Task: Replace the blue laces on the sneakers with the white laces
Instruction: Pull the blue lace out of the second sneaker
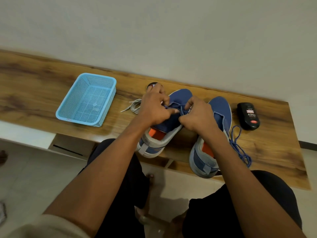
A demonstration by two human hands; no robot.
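Bare forearms reach from the camera to a table [283, 152] where a sneaker is being unlaced. Left to right: a blue basket [87, 100] stands by, perhaps to take the old laces; white laces [134, 106] lie bundled near at hand; the left hand [154, 109] and right hand [199, 117], each grip pinched on the blue lace [180, 109], work it loose over the left sneaker [171, 117]. The right sneaker [221, 117] looks already stripped, its blue lace [240, 150] lying loose beside it, a dark polish bottle [248, 116] beyond.
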